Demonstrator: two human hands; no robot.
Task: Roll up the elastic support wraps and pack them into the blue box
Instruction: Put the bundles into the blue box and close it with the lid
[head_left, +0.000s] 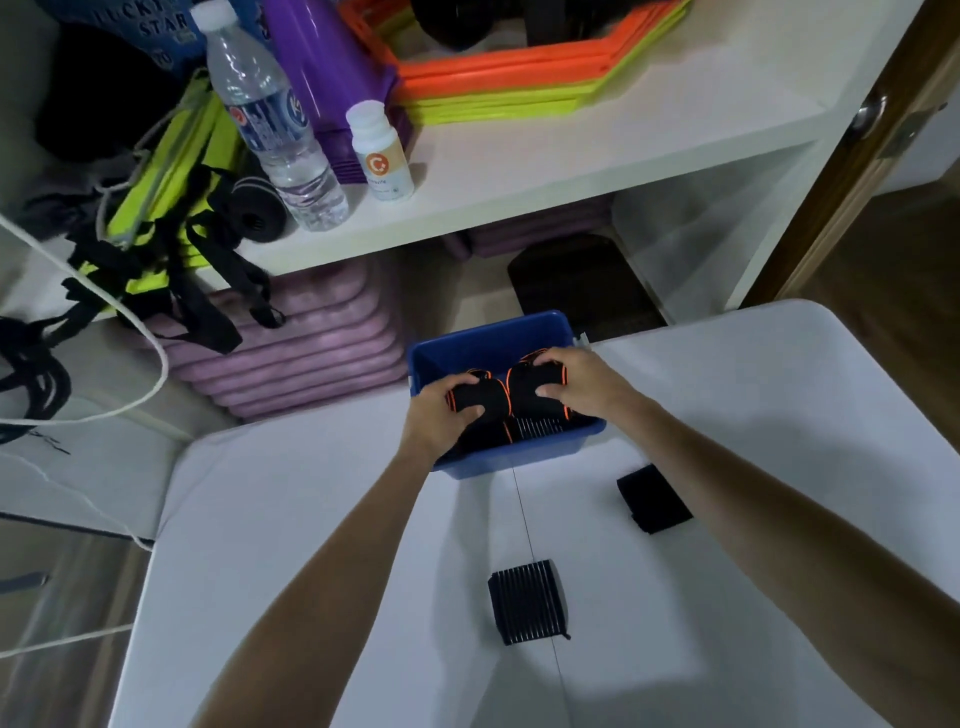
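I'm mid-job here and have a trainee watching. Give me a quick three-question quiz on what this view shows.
1. True or false: both hands are inside the blue box.
2. What does each hand grip: the left hand, the right hand?
3. How many black pieces lie on the white table outside the box? A) none B) two C) four

Key
1. True.
2. Left rolled wrap; right rolled wrap, black with orange edging.
3. B: the ribbed pad and the flat black piece.
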